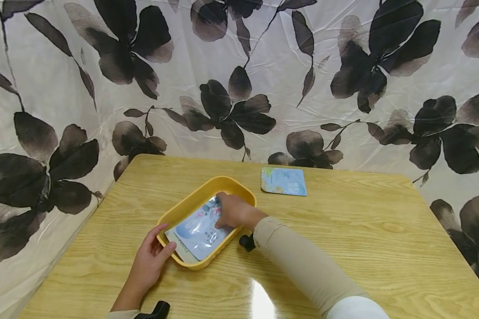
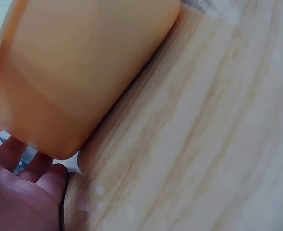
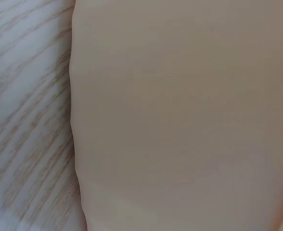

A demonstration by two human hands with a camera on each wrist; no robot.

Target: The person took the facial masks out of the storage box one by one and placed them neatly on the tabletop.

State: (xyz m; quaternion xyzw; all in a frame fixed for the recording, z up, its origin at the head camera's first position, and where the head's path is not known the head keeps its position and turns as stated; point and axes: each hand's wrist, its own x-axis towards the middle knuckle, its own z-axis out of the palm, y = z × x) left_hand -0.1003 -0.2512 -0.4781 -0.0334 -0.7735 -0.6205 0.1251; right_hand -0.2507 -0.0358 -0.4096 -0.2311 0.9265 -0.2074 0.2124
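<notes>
A yellow plastic basket (image 1: 205, 264) sits on the table at a slant. My left hand (image 1: 148, 262) holds its near left end, thumb over the rim and fingers along the outside; the left wrist view shows those fingers (image 2: 50, 180) against the basket's orange-looking wall (image 2: 83, 72). Inside, a shiny blue-white sheet mask packet (image 1: 197, 230) with pink flowers lies over a paler packet (image 1: 182, 249). My right hand (image 1: 234, 210) reaches into the far end and grips the flowered packet between thumb and fingers. In the right wrist view the basket wall (image 3: 180, 115) hides this hand.
Another light blue sheet mask packet (image 1: 284, 181) lies flat near the table's back edge, right of the basket. The wooden table (image 1: 343, 221) runs back to a white curtain (image 1: 287, 88) with dark flowers. A black camera mount (image 1: 247, 243) shows beside my right wrist.
</notes>
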